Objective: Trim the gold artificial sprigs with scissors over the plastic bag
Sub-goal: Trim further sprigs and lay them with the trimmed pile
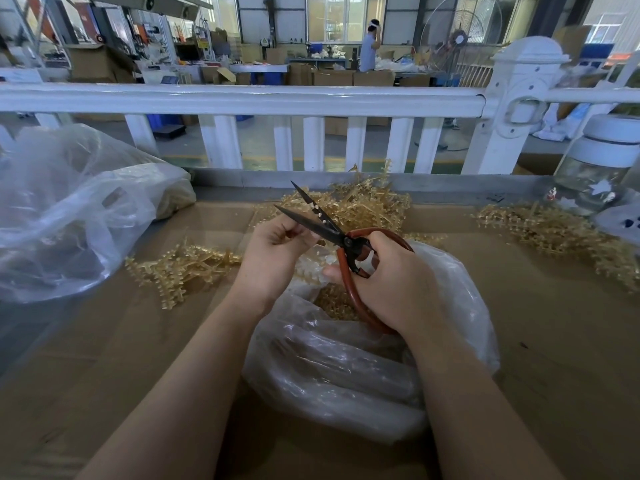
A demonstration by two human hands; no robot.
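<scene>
Head view puts my right hand (388, 282) lowest in the middle, its grip wrapped round the red loop handles of the scissors (341, 237). The dark blades stand apart in a narrow V, tips pointing up and to the left, with a few pale specks along the upper blade. My left hand (277, 258) sits just beside the blades with its fingers curled in; the grip seems to pinch something small near the lower blade, but I cannot tell what it is from here.

Both hands hang over the plastic bag (349, 372), a crumpled clear bag whose open mouth lies right under the scissors. Gold offcuts (334, 303) show inside that mouth, partly hidden by my right hand.

Gold artificial sprigs lie loose on the worktop (138, 341), which is covered in brown cardboard: one bunch to the left (180, 268) near my left wrist, a larger heap (367, 202) just behind the scissors, and another spread on the right (554, 233), well apart from the hands.

A second, bigger clear bag (69, 216) slumps at the far left. A clear jar with a white lid (602, 161) stands at the right edge. A white railing (242, 102) runs along the back of the worktop, with a workshop floor, cartons and a distant person (370, 46) beyond.
</scene>
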